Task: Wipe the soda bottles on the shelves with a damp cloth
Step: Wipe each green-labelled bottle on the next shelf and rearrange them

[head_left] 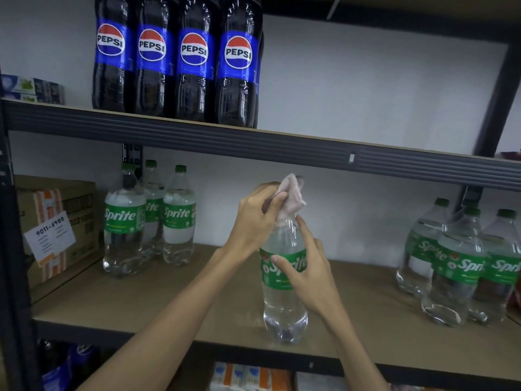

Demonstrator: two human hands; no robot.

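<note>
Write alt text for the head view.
A person's left hand grips a pale pink cloth over the top of a clear plastic Sprite bottle, the right hand holding its green label. It stands on a brown shelf below four dark Pepsi bottles.

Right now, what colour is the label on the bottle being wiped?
The label is green, head view.

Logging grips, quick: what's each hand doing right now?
Left hand: grips the cloth over the Sprite bottle top.
Right hand: holds that bottle at its label.
</note>
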